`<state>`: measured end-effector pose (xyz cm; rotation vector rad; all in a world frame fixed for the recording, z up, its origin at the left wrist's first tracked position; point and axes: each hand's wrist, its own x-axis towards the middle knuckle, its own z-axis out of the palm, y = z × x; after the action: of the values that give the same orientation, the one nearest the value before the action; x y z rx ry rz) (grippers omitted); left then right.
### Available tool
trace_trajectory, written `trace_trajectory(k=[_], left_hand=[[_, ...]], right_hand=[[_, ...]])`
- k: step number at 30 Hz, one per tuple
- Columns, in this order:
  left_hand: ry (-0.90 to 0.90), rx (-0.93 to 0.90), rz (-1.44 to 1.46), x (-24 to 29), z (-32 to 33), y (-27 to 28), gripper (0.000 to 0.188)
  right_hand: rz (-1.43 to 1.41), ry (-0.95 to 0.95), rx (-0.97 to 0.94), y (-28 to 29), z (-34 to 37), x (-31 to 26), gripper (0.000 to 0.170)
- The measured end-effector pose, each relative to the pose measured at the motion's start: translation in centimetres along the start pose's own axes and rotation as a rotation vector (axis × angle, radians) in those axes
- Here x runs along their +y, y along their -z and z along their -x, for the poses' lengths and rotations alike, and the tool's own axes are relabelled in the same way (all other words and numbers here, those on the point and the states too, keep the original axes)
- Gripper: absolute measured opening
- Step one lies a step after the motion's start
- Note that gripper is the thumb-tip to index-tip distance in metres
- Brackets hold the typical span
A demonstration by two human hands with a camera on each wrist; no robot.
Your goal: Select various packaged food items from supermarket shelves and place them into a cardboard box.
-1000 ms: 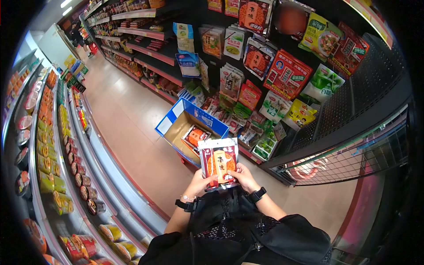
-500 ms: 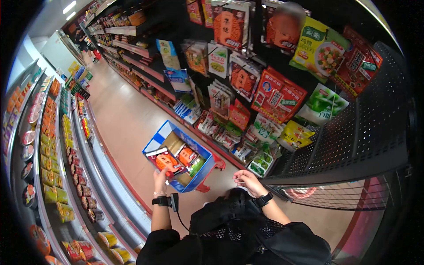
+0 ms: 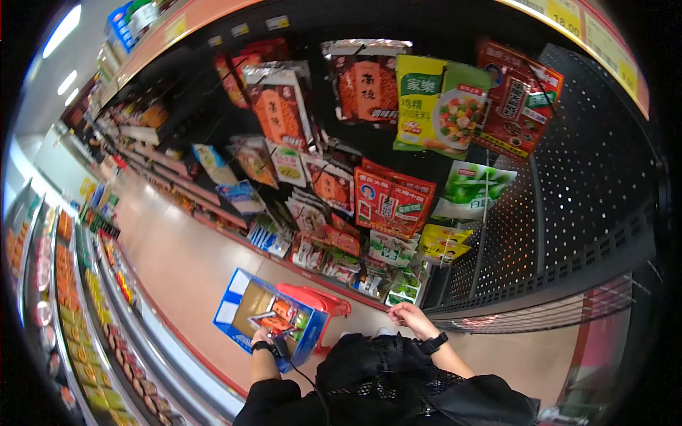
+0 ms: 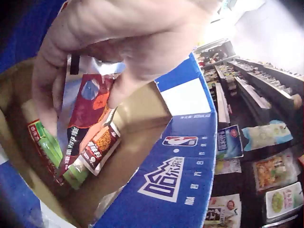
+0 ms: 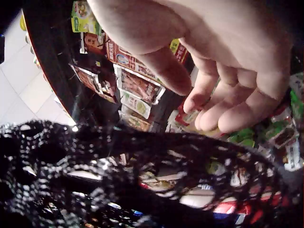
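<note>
Packets point(image 4: 103, 148) sit in the box point(image 4: 190, 161) — shelving point(image 3: 167, 341) left, hanging bags point(image 3: 393, 204) behind.

Blue carton point(image 4: 197, 161) reads 哈尔滨 and NBA; seasoning packet point(image 4: 105, 143) inside it shows 调味料. Hanging stock: 南德 调味料 on a red pouch point(image 3: 367, 84), 家樂 鸡精 on the yellow-green bag point(image 3: 415, 113), 重庆火锅 on a wide red pack point(image 3: 394, 202). Price tag point(image 3: 561, 21) on the top shelf edge point(image 3: 611, 50): 18.00; remaining small print too blurred.
</note>
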<state>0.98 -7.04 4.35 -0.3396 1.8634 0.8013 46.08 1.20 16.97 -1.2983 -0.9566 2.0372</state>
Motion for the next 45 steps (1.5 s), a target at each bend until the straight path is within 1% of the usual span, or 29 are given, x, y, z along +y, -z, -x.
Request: trace_trajectory(k=[3, 5, 7, 8, 9, 10, 11, 15, 17, 18, 19, 21, 22, 23, 24, 25, 26, 28, 29, 31, 33, 34, 35, 37, 39, 41, 43, 44, 45], left_hand=[[-0.288, 0.039, -0.899, 1.9, 0.4, -0.9, 0.032], [-0.148, 0.096, -0.617, 2.0, -2.4, -1.8, 0.026], [-0.346, 0.101, -0.891, 2.6, -0.3, -2.2, 0.021], [-0.366, 0.088, -0.874, 2.4, -3.6, -2.0, 0.021], [-0.265, 0.093, -1.035, 3.0, -11.2, -0.8, 0.020], [-0.274, 0.081, -1.047, 3.4, -13.2, -1.3, 0.020], [-0.478, 0.047, -1.112, 3.9, -11.8, -1.3, 0.020], [-1.316, -0.129, -1.272, 5.9, -13.4, -0.5, 0.020], [-1.727, -0.236, -1.267, 4.0, -15.0, -1.4, 0.020], [-1.014, -0.207, -1.837, 4.1, -14.5, -3.7, 0.016], [-0.838, -0.116, -1.067, -0.1, -14.8, -4.6, 0.017], [-1.302, -0.196, -1.239, 0.8, -15.0, -4.0, 0.017], [-1.307, -0.197, -1.235, -1.3, -14.2, -4.6, 0.017], [-0.760, -0.240, -0.509, -0.4, -13.0, -4.8, 0.014], [-0.183, -0.242, 0.192, 2.4, -11.7, -6.4, 0.013], [-0.195, -0.353, 0.076, 3.0, -12.1, -5.6, 0.014], [-0.195, -0.341, 0.080, 2.9, -11.7, -4.9, 0.014], [-0.167, -0.360, 0.412, 4.1, -10.0, -4.7, 0.018], [-0.235, -0.126, 0.474, 5.5, -1.5, -5.1, 0.026], [-0.357, -0.029, 0.520, 7.3, 0.7, -3.9, 0.034], [-0.556, -0.124, 0.615, 9.3, 2.5, -2.8, 0.036], [-0.588, 0.225, 0.559, 10.9, 4.0, -2.7, 0.037], [-0.724, 0.146, 0.705, 11.6, 5.8, -2.4, 0.046], [-0.876, 0.432, 0.612, 14.1, 8.9, -2.1, 0.049], [-1.097, 0.814, 0.327, 15.3, 14.5, -3.2, 0.048], [-1.541, 0.848, 0.254, 16.3, 20.5, -5.2, 0.044], [-1.895, 0.798, -0.020, 17.2, 25.4, -7.7, 0.042], [-2.011, 0.336, 0.137, 17.9, 27.2, -9.3, 0.040], [-2.056, -0.142, 0.288, 18.4, 29.0, -11.0, 0.038]], right_hand=[[-0.002, 0.025, 0.084, 0.7, -0.3, 0.5, 0.014], [0.004, 0.058, 0.131, 0.8, -0.5, 1.0, 0.014], [-0.018, 0.039, 0.150, 0.3, -0.4, 0.7, 0.014], [-0.005, 0.024, 0.171, 0.0, -0.6, 0.9, 0.014], [-0.011, 0.030, 0.189, -0.2, -0.8, 1.0, 0.014], [0.002, 0.026, 0.180, -0.5, -0.9, 1.1, 0.015], [0.016, 0.022, 0.172, -0.6, -1.1, 1.2, 0.015], [0.079, 0.076, 0.174, -1.4, -1.6, 1.9, 0.016], [0.147, 0.079, 0.153, -1.6, -1.4, 2.1, 0.014], [0.139, 0.077, 0.158, -1.8, -1.2, 2.2, 0.014], [0.130, 0.082, 0.159, -1.9, -1.0, 2.2, 0.013], [0.145, 0.079, 0.138, -1.6, -1.1, 2.7, 0.015], [0.140, 0.061, 0.151, -1.7, -0.9, 2.4, 0.015], [0.132, 0.042, 0.162, -1.8, -0.8, 2.3, 0.015], [0.143, 0.048, 0.170, -1.8, -0.8, 2.2, 0.015], [0.152, 0.051, 0.174, -1.9, -0.7, 2.2, 0.016], [0.152, 0.068, 0.171, -1.7, -1.1, 2.6, 0.016], [0.151, 0.066, 0.175, -2.0, -1.2, 2.4, 0.015], [0.148, 0.070, 0.184, -2.4, -1.1, 2.1, 0.015], [0.151, 0.081, 0.139, -2.5, -1.6, 2.3, 0.015], [0.148, 0.093, 0.094, -2.6, -1.8, 2.5, 0.014], [0.164, 0.078, 0.094, -2.8, -1.8, 2.2, 0.014], [0.180, 0.062, 0.096, -2.9, -1.7, 2.1, 0.014], [0.167, 0.082, 0.080, -2.8, -2.0, 2.3, 0.014], [0.180, 0.096, 0.060, -3.0, -2.4, 2.5, 0.013], [0.174, 0.079, 0.061, -3.6, -2.4, 1.9, 0.013], [0.155, 0.086, 0.017, -3.6, -2.7, 2.3, 0.014], [0.201, 0.062, -0.022, -3.2, -3.4, 2.9, 0.016], [0.198, 0.062, -0.022, -3.2, -3.4, 2.9, 0.016]])
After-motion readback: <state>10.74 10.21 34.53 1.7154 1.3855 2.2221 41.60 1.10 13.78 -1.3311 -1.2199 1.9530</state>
